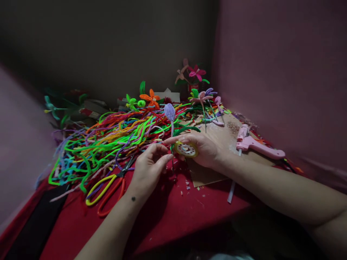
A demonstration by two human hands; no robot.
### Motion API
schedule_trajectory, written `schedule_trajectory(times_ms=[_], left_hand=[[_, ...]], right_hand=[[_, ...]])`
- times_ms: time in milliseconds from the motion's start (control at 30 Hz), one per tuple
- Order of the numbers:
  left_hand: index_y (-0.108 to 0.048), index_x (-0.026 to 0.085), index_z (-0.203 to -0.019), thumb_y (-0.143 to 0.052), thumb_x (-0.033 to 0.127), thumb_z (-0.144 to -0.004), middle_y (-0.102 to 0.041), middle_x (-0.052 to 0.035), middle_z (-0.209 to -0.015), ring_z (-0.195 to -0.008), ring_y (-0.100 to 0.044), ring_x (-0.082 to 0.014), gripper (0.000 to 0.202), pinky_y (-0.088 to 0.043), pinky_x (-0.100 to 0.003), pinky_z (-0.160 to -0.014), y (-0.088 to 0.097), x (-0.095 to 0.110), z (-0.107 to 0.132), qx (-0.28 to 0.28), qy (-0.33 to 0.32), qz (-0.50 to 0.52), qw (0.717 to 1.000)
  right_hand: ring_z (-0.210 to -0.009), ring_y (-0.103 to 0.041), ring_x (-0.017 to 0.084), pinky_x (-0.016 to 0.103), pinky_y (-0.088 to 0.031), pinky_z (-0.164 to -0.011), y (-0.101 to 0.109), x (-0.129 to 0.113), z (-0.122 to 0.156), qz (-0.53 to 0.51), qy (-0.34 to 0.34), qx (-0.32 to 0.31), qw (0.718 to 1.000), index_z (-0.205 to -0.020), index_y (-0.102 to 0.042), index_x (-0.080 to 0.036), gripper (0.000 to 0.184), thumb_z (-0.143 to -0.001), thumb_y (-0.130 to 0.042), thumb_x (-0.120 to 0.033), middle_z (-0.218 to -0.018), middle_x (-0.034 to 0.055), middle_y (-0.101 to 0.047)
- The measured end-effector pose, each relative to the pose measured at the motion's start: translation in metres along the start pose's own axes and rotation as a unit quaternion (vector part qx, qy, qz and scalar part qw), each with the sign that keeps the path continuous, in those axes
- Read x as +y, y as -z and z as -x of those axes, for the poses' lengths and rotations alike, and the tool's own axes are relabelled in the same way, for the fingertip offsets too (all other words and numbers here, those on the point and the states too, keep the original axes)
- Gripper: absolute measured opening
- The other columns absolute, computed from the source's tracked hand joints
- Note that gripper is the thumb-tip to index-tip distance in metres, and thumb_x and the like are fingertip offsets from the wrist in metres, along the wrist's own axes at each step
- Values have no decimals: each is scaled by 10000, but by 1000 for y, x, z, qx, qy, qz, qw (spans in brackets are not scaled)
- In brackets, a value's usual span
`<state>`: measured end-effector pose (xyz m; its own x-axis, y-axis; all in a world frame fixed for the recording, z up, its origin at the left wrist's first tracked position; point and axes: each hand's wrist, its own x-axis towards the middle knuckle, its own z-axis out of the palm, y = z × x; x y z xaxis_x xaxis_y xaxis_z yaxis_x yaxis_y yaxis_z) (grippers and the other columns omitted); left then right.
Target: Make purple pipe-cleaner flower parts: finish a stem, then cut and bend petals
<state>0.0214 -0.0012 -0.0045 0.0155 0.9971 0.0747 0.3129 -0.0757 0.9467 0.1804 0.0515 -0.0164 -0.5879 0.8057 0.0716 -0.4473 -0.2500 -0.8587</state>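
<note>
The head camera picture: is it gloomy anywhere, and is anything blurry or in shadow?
Head view: the back wall is gloomy, almost black; head view: the teal flower at far left looks dim and soft, the lilac bud clearer; head view: shadow darkens the red cloth beside the left hand.

Left side: the left hand [149, 168] is bare, and the left forearm [110, 225] is bare from the wrist to the lower edge of view. One small, dark marking [133, 198], compact and roughly heart-shaped, sits at the wrist; its exact outline is too small to confirm. Right side: the right hand [204, 148] is bare. The right forearm [268, 186] is bare and widens from a narrow wrist toward a crease [324, 224] near the right edge of view. Fingers [164, 161] are slender and uncovered; nail detail is too blurred to assess.
</note>
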Motion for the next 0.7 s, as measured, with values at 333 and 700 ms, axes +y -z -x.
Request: schedule_trajectory(times_ms=[333,700], left_hand=[[-730,282,-882,-586,203,-788,-630,-48,-890,-826,-580,-169,190,-412,-227,-760,5,-1,0,-20,-206,-156,966],[-669,202,-707,-665,228,-726,-596,-6,-731,-706,-538,-141,33,-414,-233,-696,-5,2,2,86,-108,-60,989]], right_hand=[[-421,-445,90,225,-322,-421,-3,0,1,8,-19,15,1000,-846,-730,-102,320,-636,-534,-244,-524,16,-611],[-427,-383,82,230,-284,-427,-9,1,5,48,11,24,998,-875,-713,-77,340,-631,-529,-227,-487,-5,-522]])
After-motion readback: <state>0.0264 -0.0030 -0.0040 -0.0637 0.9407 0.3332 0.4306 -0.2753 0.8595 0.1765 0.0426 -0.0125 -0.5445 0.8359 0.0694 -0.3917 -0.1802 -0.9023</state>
